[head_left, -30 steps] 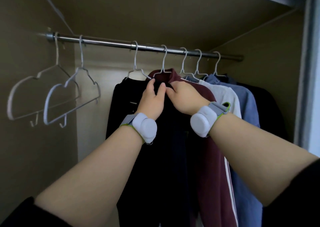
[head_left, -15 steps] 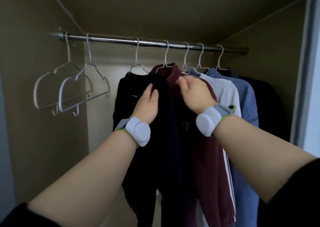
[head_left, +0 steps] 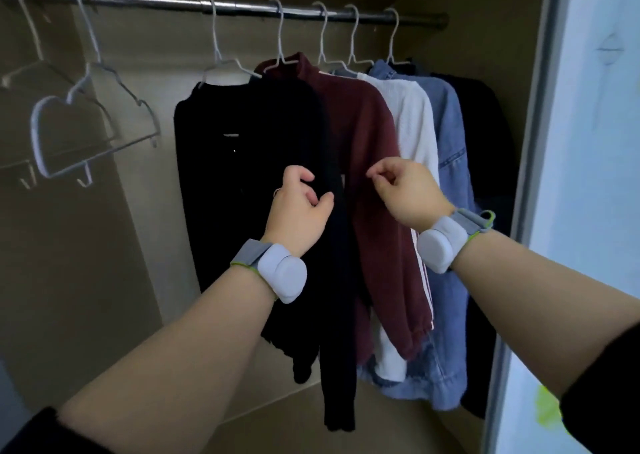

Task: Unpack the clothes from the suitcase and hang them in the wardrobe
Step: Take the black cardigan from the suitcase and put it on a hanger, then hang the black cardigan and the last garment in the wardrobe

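Observation:
A metal rail runs across the top of the wardrobe. On white hangers hang a black garment, a maroon sweater, a white top, a denim shirt and a dark garment. My left hand hovers in front of the black garment's right edge, fingers loosely curled and apart, holding nothing. In front of the maroon sleeve, my right hand is also empty, with its fingers loosely bent. The suitcase is out of view.
Two empty white hangers hang at the left end of the rail. The wardrobe's brown side wall stands at the left and a pale sliding door at the right. The wardrobe floor lies below the clothes.
Both hands have let go of the collars near the hangers and dropped to mid-garment height. The view has moved closer and tilted down.

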`<state>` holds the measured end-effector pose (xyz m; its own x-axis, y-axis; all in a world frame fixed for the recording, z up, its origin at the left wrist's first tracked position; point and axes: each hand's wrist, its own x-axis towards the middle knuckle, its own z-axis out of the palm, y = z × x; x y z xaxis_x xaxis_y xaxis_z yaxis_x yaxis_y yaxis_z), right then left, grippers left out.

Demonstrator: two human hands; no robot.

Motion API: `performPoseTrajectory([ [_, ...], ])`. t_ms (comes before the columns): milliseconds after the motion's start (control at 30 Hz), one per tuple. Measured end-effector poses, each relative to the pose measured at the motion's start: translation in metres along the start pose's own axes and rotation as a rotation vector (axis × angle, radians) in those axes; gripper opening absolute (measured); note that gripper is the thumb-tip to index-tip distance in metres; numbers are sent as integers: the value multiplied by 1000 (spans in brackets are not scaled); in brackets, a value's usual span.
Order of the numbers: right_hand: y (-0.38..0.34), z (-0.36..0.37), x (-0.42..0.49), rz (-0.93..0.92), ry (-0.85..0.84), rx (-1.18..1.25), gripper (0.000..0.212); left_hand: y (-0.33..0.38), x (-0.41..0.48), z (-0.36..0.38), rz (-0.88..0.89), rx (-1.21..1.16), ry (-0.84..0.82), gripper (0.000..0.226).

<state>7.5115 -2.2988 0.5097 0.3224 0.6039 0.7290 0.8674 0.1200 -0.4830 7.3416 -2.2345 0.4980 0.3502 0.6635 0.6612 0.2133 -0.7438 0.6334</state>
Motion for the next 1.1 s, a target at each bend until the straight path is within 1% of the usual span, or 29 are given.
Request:
performPoseTrajectory([
  [133,13,1,-39,123,42,-53,19,-7,-18,19,59,-59,-175,16],
  [233,26,-5,-67,215,43,-80,21,-11,-35,35,47,-124,-244,12],
  [300,34,-15,-83,268,50,-138,24,-9,-45,49,7,-188,-309,11],
  [433,57,-49,-96,313,89,-248,29,17,-52,82,-6,-291,-408,15],
  [533,70,-66,-92,338,111,-279,39,33,-47,104,21,-317,-449,19],
  [667,97,-90,-90,444,175,-279,54,56,-41,148,17,-303,-517,30],
  [733,116,-103,-88,512,159,-265,59,66,-37,174,-4,-287,-543,34],
  [800,133,-111,-86,570,101,-228,56,73,-34,195,-45,-289,-550,37],
  [833,141,-114,-83,583,74,-199,49,76,-33,206,-65,-289,-545,39],
  [900,153,-114,-79,584,63,-159,35,79,-32,222,-102,-280,-539,42],
  [933,157,-113,-77,578,76,-153,33,79,-32,229,-122,-277,-537,43],
  [1100,171,-107,-74,545,177,-94,36,75,-30,244,-165,-262,-498,43],
])
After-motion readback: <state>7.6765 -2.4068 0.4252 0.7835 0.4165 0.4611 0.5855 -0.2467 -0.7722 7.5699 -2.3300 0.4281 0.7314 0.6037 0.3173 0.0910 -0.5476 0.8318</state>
